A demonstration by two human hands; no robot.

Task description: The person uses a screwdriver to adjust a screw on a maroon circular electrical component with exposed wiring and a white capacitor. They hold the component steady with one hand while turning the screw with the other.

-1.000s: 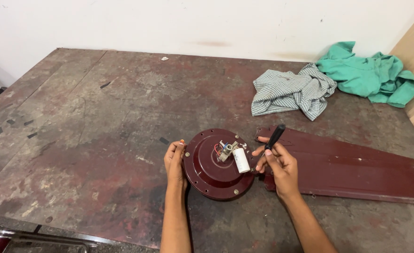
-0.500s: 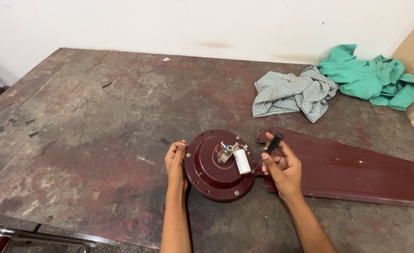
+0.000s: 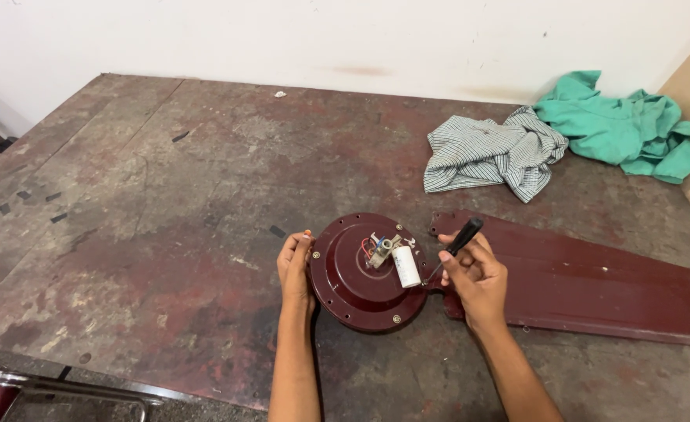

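— While the left hand (image 3: 294, 266) presses its fingers against the rim of the dark red fan motor housing (image 3: 364, 273), what does the right hand (image 3: 474, 273) hold?

— Its fingers are clenched around a black-handled screwdriver (image 3: 456, 244), tip down at the housing's right edge, beside a white capacitor (image 3: 406, 266).

— Where does the housing sit?

— On the worn tabletop (image 3: 165, 234), touching a dark red fan blade (image 3: 595, 281). A striped cloth (image 3: 493, 152) and a green cloth (image 3: 622, 125) lie farther back.
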